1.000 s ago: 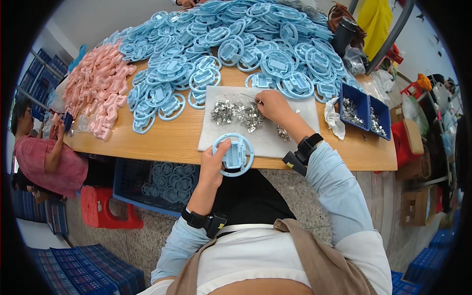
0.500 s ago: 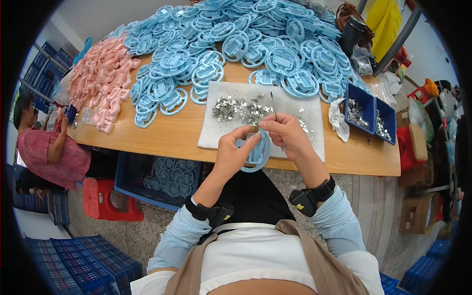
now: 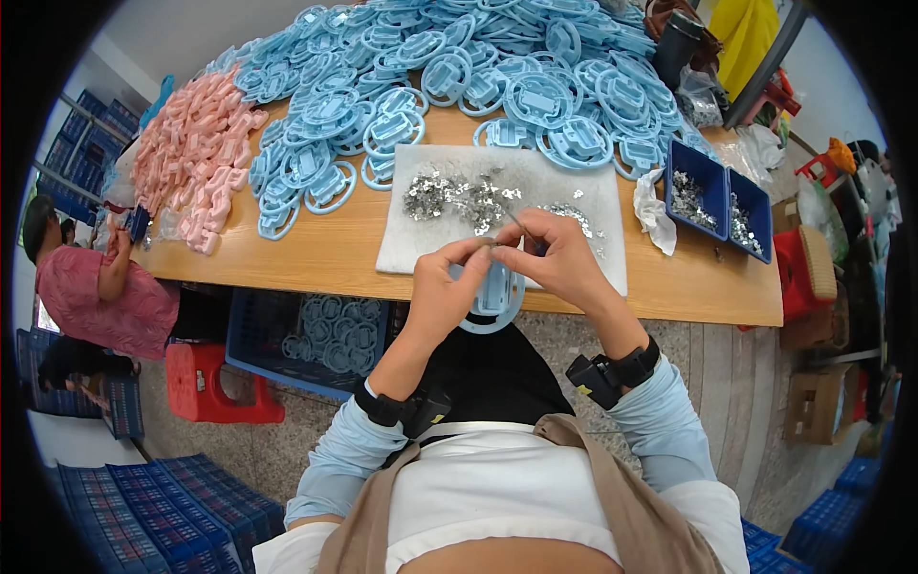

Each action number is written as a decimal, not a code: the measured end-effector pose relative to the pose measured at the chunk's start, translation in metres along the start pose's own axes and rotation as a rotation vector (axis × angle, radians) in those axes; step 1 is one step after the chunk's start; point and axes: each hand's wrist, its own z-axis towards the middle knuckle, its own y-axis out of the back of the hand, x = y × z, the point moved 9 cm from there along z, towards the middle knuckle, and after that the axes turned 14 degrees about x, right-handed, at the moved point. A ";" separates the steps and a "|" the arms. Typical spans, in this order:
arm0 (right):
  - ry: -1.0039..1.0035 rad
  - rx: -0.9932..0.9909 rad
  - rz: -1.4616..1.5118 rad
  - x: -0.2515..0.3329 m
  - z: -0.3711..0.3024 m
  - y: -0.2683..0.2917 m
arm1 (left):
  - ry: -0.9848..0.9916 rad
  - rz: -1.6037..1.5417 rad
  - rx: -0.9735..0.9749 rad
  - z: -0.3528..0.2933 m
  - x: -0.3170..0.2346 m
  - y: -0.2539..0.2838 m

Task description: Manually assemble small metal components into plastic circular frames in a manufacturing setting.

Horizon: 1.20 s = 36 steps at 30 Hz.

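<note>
My left hand [image 3: 442,292] is closed on a light-blue round plastic part [image 3: 496,300], held over the near edge of the table above my lap. My right hand [image 3: 566,260] meets it at the part's upper rim, thumb and forefinger pinched near the left fingertips. A thin dark metal tool [image 3: 517,226] slants up to the left from the right fingers; its exact kind is unclear. Whatever small piece lies between the fingertips is hidden. Just beyond my hands, small silver metal pieces [image 3: 449,198] lie heaped on a white pad [image 3: 400,245].
Many blue round parts [image 3: 540,100] pile across the back, with pink plastic parts [image 3: 196,153] at left. Two blue bins [image 3: 696,172] of metal pieces and crumpled tissue [image 3: 654,212] sit right. A blue crate [image 3: 251,330], red stool [image 3: 196,383] and seated person [image 3: 100,277] are left.
My right hand has come in lower against the left fingertips. The thin tool has tipped from nearly upright to slanting left. The blue part stays in my left hand.
</note>
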 end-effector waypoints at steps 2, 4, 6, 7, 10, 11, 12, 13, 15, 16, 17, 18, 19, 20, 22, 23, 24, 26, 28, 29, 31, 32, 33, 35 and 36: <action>0.018 -0.021 -0.029 0.000 -0.007 0.000 | 0.080 -0.197 -0.045 0.000 0.011 0.003; 0.039 -0.063 -0.048 -0.003 -0.013 -0.001 | 0.124 -0.309 -0.060 -0.002 0.016 0.002; 0.062 -0.128 -0.056 -0.004 -0.018 -0.002 | 0.132 -0.335 -0.044 -0.004 0.014 -0.003; 0.074 -0.150 -0.106 -0.001 -0.020 -0.002 | 0.128 -0.333 -0.045 -0.005 0.012 -0.003; 0.118 -0.233 -0.335 0.013 -0.029 -0.005 | 0.126 -0.337 -0.034 -0.008 0.009 -0.005; 0.137 -0.269 -0.465 0.020 -0.034 -0.010 | 0.130 -0.344 -0.023 -0.008 0.009 -0.006; 0.156 -0.306 -0.595 0.027 -0.038 -0.015 | 0.134 -0.351 -0.012 -0.009 0.009 -0.007; 0.117 -0.299 -0.648 0.029 -0.040 -0.020 | 0.129 -0.331 -0.018 -0.011 0.009 -0.008; 0.037 -0.285 -0.755 0.033 -0.044 -0.027 | 0.119 -0.290 -0.028 -0.013 0.012 -0.009; 0.034 -0.282 -0.771 0.034 -0.046 -0.029 | 0.116 -0.256 -0.029 -0.014 0.011 -0.009; 0.031 -0.278 -0.787 0.033 -0.047 -0.030 | 0.113 -0.222 -0.029 -0.015 0.010 -0.010; 0.027 -0.275 -0.804 0.032 -0.049 -0.031 | 0.110 -0.188 -0.030 -0.015 0.009 -0.010; 0.018 -0.279 -0.805 0.031 -0.050 -0.033 | 0.114 -0.191 -0.035 -0.016 0.009 -0.010; 0.008 -0.283 -0.806 0.030 -0.052 -0.034 | 0.118 -0.194 -0.040 -0.017 0.009 -0.010; 0.026 -0.302 -0.812 0.032 -0.055 -0.034 | 0.116 -0.206 -0.043 -0.018 0.008 -0.011; 0.053 -0.316 -0.817 0.034 -0.055 -0.034 | 0.110 -0.215 -0.042 -0.019 0.006 -0.012; 0.080 -0.329 -0.822 0.036 -0.057 -0.034 | 0.105 -0.223 -0.041 -0.019 0.004 -0.013; 0.076 -0.341 -0.871 0.039 -0.058 -0.036 | 0.072 -0.091 -0.017 -0.018 -0.004 -0.014; 0.041 -0.330 -0.903 0.038 -0.059 -0.040 | 0.066 -0.053 -0.012 -0.019 -0.004 -0.014; 0.008 -0.314 -0.911 0.036 -0.060 -0.043 | 0.076 -0.080 -0.019 -0.020 0.000 -0.014; -0.009 -0.304 -0.761 0.027 -0.061 -0.040 | 0.097 -0.180 -0.029 -0.022 0.006 -0.013; 0.007 -0.309 -0.605 0.018 -0.063 -0.033 | 0.108 -0.253 -0.032 -0.023 0.009 -0.011; 0.022 -0.313 -0.448 0.010 -0.063 -0.026 | 0.118 -0.326 -0.036 -0.023 0.012 -0.011; -0.114 -0.243 -0.058 -0.020 -0.057 -0.017 | 0.114 -0.392 0.011 -0.022 0.006 -0.016; -0.181 -0.207 0.138 -0.035 -0.055 -0.017 | 0.111 -0.425 0.034 -0.021 0.003 -0.019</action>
